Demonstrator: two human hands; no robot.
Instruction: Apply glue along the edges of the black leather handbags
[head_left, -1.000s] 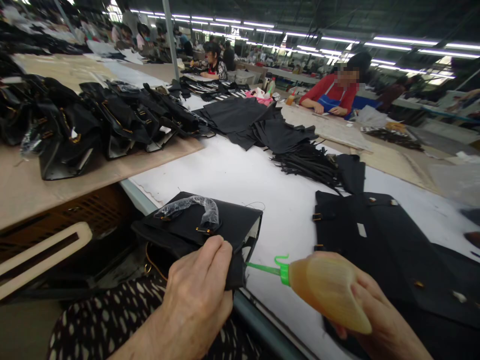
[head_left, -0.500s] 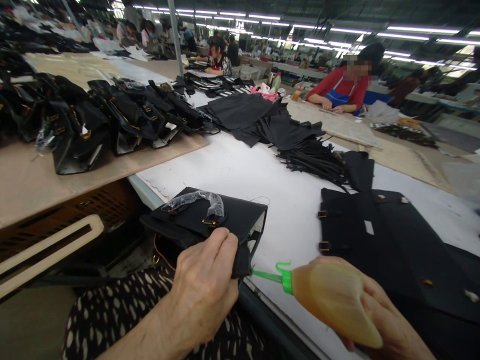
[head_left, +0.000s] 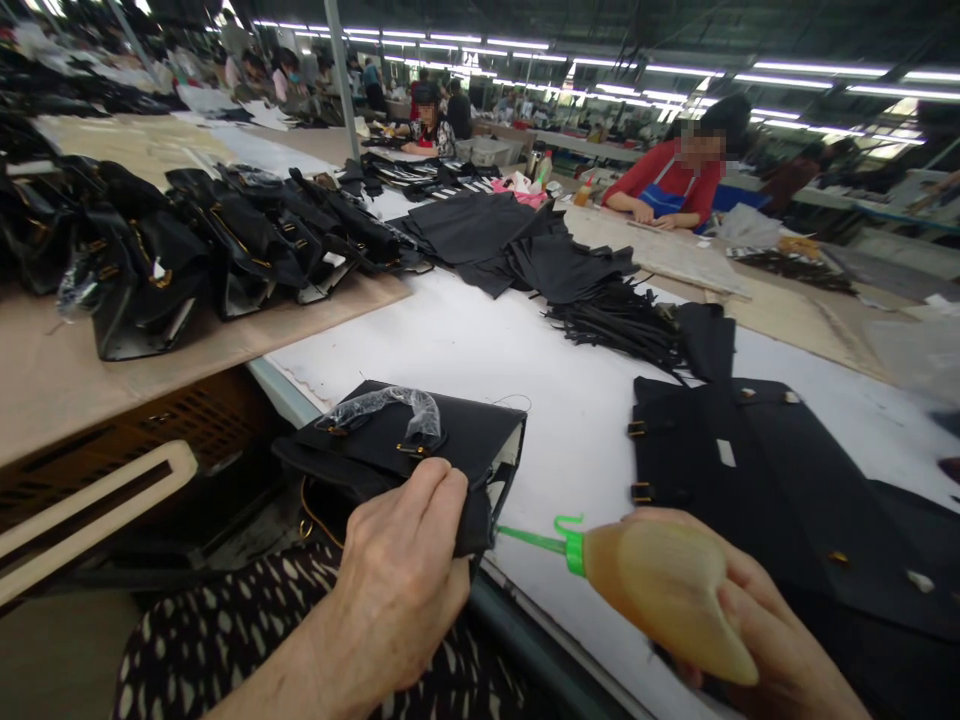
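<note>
My left hand (head_left: pixel 409 560) is closed on the near edge of a black handbag (head_left: pixel 465 425), pinching a folded flap of it. The bag lies at the table's edge with a brass zip along its side, and its handle (head_left: pixel 390 405) is wrapped in clear plastic. In my right hand (head_left: pixel 765 610) is a squeeze bottle (head_left: pixel 660 580) of amber liquid, tipped sideways. Its thin green nozzle (head_left: pixel 529 540) points left, the tip at the bag's edge beside my left fingers; whether it touches cannot be made out.
Flat black bag panels (head_left: pixel 757 460) with buckles lie on the right. Black cut pieces (head_left: pixel 487 235) and strips are piled further back. Several black bags (head_left: pixel 150 250) stand on the left table. A co-worker in red (head_left: pixel 667 185) sits across. A pale slotted board (head_left: pixel 105 500) juts in at left.
The view has shifted slightly, so most things sit a little further left. Both hands keep their holds, and the nozzle stays at the bag's edge.
</note>
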